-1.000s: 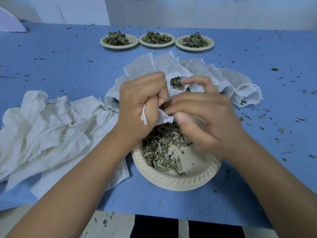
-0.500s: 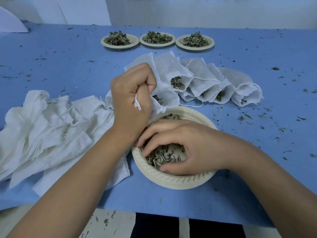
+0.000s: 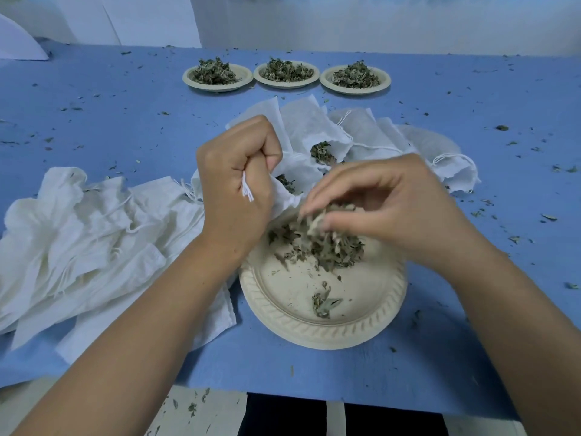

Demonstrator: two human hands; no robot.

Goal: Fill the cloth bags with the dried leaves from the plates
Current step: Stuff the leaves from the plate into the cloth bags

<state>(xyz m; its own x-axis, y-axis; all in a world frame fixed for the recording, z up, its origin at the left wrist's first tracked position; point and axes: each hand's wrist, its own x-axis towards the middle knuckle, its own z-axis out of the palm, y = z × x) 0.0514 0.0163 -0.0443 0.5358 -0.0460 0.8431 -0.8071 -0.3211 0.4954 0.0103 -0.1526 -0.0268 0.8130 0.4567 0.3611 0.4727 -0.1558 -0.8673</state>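
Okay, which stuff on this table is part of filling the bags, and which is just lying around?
Job: left hand gripping a cloth bag; right hand pinching dried leaves; near plate; three full plates; pile of empty bags; filled bags.
Lying about: leaf crumbs on the blue table; white sheet, far left.

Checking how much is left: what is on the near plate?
On the near plate: a small heap of dried leaves at its far half, few scraps nearer. The right hand pinches a clump; anything beneath it is hidden.
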